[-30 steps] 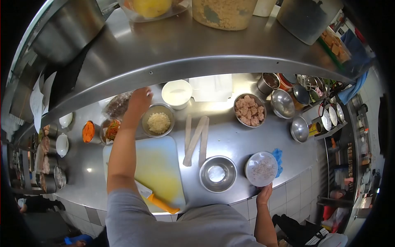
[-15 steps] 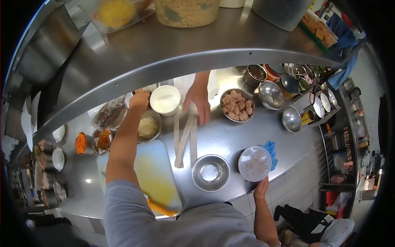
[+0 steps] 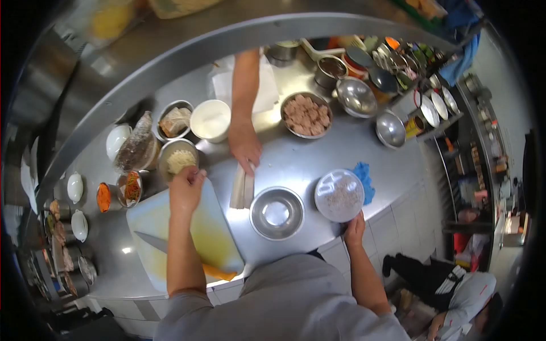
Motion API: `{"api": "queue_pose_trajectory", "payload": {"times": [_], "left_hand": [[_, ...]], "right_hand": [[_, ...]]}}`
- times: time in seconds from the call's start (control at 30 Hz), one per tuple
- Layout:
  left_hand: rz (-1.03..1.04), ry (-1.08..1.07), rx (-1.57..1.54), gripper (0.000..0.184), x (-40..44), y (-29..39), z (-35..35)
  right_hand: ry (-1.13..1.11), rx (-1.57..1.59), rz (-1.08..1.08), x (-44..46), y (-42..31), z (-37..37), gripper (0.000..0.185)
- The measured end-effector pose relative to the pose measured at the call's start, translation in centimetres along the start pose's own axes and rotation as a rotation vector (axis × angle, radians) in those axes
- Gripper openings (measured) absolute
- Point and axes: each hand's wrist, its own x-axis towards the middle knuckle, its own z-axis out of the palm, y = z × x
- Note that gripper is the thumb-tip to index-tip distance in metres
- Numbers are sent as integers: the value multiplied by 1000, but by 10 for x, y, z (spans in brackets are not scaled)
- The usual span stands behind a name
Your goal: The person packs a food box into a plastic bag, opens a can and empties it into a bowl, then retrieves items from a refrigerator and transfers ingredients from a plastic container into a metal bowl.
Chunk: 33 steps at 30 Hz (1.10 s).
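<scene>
My left hand is closed with its fingertips pinched, at the near rim of a metal bowl of pale shredded food. Whatever it pinches is too small to make out. At the right, my right hand grips the near edge of a round translucent tub, its contents blurred. Between my arms an empty metal bowl rests on the steel counter. Reaching in from the far side, another person's hand holds several long pale strips close together.
Under my left forearm is a cutting board with a knife on it. A bowl of minced-meat lumps, a white tub and a blue cloth stand around. A steel shelf edge crosses above; another person is lower right.
My left hand has drawn back from the far-left bowl to the shredded food. The other person's hand has closed on the strips, which now lie together. My right hand keeps its hold.
</scene>
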Motion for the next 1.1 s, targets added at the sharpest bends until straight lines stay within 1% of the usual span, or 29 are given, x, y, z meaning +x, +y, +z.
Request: {"api": "queue_pose_trajectory", "payload": {"times": [0.03, 0.07, 0.1, 0.13, 0.17, 0.2, 0.23, 0.3, 0.33, 0.37, 0.43, 0.47, 0.5, 0.57, 0.6, 0.63, 0.67, 0.7, 0.77, 0.8, 0.83, 0.87, 0.9, 0.93, 0.97, 1.0, 1.03, 1.1], "left_hand": [[4, -27, 4, 44, -23, 2, 20], [63, 25, -71, 45, -43, 3, 43], [120, 82, -145, 46, -54, 9, 59], [122, 74, -145, 46, -61, 24, 65], [109, 22, -169, 50, -69, 41, 68], [93, -31, -194, 55, -78, 51, 70], [92, -39, -195, 55, -83, 51, 79], [394, -148, 130, 62, -86, 58, 94], [406, -191, 187, 56, -93, 63, 99], [414, -187, 188, 56, -92, 68, 102], [114, -469, 315, 44, -85, 73, 109], [137, -471, 335, 36, -82, 65, 115], [152, -476, 341, 36, -81, 62, 116], [139, -443, 278, 35, -79, 60, 119], [154, -453, 279, 35, -78, 57, 117], [183, -380, 255, 39, -75, 55, 115], [211, -304, 228, 43, -70, 55, 115], [221, -307, 224, 43, -64, 59, 116], [483, -68, 251, 55, -60, 67, 117], [487, -75, 248, 55, -60, 75, 122], [423, -269, 55, 63, -60, 89, 129], [356, -456, -138, 71, -62, 104, 137], [377, -522, -178, 76, -68, 120, 145], [397, -589, -218, 81, -75, 136, 155], [405, -589, -220, 81, -78, 148, 166], [505, -525, -236, 84, -80, 158, 181], [603, -459, -252, 87, -83, 163, 192], [613, -438, -205, 87, -89, 164, 209]], "right_hand": [[-37, 2, 39, 0, -4, -2, 50], [-74, 10, 66, 4, -4, -5, 49], [-65, 6, 73, 7, 0, -6, 49], [-72, 11, 16, 8, 6, -5, 48], [-83, 14, -41, 7, 11, -6, 47], [-144, 89, 78, 4, 16, -9, 46], [-143, 84, 84, 0, 20, -10, 46], [-108, 150, 105, 3, 17, -5, 57], [-143, 159, 113, 2, 18, -8, 56], [-136, 161, 108, 2, 17, -11, 56], [-124, 188, 109, 4, 13, -10, 40], [-110, 193, 105, 7, 10, -9, 40], [-120, 224, 134, 7, 8, -10, 38], [-110, 247, 169, 3, 6, -14, 36], [-72, 382, 296, 0, 5, -14, 33], [-36, 520, 419, 0, 5, -13, 30], [98, 416, 295, 4, -7, -13, 26], [107, 412, 291, 14, -16, -15, 26], [215, -26, 272, 35, -36, -19, 27], [135, 25, 397, 51, -51, -20, 28], [142, 24, 397, 65, -62, -20, 28], [27, -147, 332, 80, -73, -21, 28], [-88, -318, 264, 94, -81, -20, 28], [-80, -319, 258, 105, -86, -20, 28], [-170, -288, 199, 114, -90, -20, 29], [-262, -257, 141, 123, -92, -19, 30], [-260, -260, 139, 133, -90, -15, 30], [-603, -425, 70, 150, -82, -6, 34]]}}
